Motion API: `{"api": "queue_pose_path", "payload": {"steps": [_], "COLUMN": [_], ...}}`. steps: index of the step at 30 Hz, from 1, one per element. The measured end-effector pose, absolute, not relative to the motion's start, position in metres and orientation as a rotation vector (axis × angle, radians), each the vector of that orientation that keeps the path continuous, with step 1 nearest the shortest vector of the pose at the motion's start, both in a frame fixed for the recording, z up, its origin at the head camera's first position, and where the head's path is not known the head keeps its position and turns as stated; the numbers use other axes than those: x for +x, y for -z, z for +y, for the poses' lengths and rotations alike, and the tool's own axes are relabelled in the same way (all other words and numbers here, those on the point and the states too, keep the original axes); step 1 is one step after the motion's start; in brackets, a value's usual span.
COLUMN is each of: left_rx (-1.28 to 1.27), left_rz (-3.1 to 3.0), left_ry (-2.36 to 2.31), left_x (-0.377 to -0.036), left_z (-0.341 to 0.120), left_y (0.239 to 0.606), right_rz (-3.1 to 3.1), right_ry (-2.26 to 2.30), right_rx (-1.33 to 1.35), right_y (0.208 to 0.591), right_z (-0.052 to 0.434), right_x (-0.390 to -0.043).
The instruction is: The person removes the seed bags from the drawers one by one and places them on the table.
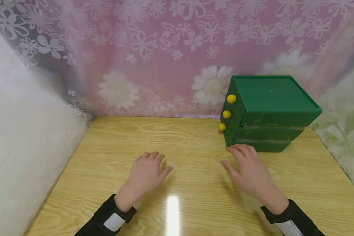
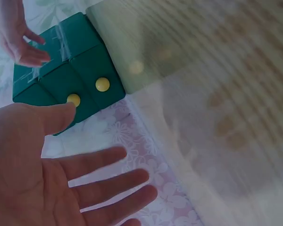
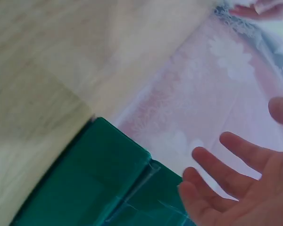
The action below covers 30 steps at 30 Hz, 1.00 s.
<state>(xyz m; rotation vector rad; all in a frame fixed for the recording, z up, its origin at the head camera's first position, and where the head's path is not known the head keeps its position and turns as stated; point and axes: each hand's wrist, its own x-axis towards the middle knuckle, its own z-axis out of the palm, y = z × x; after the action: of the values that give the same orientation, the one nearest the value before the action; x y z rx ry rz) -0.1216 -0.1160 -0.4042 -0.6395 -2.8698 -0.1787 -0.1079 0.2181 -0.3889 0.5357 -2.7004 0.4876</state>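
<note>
A green three-drawer box [image 1: 268, 113] with yellow round knobs [image 1: 231, 98] stands at the back right of the wooden table [image 1: 188, 137]; all drawers look closed. My right hand [image 1: 247, 170] hovers flat with straight fingers just in front of the box's lower left corner, holding nothing. My left hand [image 1: 147, 172] lies spread over the table's middle, also holding nothing. In the left wrist view my open palm [image 2: 52, 183] faces the box [image 2: 66, 75] and its knobs [image 2: 102, 84]. The right wrist view shows spread fingers [image 3: 236, 183] beside the green box [image 3: 99, 183].
A pink floral curtain [image 1: 177, 49] hangs behind the table. White fabric [image 1: 26, 131] covers the left side, pale floral cloth [image 1: 345, 131] the right. A glare spot [image 1: 173, 213] shines on the table's near part. Both wrists wear black sleeves.
</note>
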Motion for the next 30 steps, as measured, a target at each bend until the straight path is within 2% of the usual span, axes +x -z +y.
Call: {"api": "queue_pose_path", "payload": {"steps": [14,22,30], "left_rx": [-0.703,-0.885,-0.897], "left_rz": [-3.051,-2.973,-3.048], "left_ry": [0.274,0.215,0.250], "left_x": [-0.124,-0.129,-0.131], "left_z": [-0.120,-0.123,-0.124], "left_y": [0.414,0.414,0.410], "right_rz": [-2.068,-2.092,-2.149], "right_ry": [-0.601,-0.560,-0.471], "right_rx": [0.509,0.414,0.308], "right_y": [0.341,0.323,0.325], "right_z": [0.224,0.225,0.229], "right_x": [-0.153,-0.177,-0.195]}}
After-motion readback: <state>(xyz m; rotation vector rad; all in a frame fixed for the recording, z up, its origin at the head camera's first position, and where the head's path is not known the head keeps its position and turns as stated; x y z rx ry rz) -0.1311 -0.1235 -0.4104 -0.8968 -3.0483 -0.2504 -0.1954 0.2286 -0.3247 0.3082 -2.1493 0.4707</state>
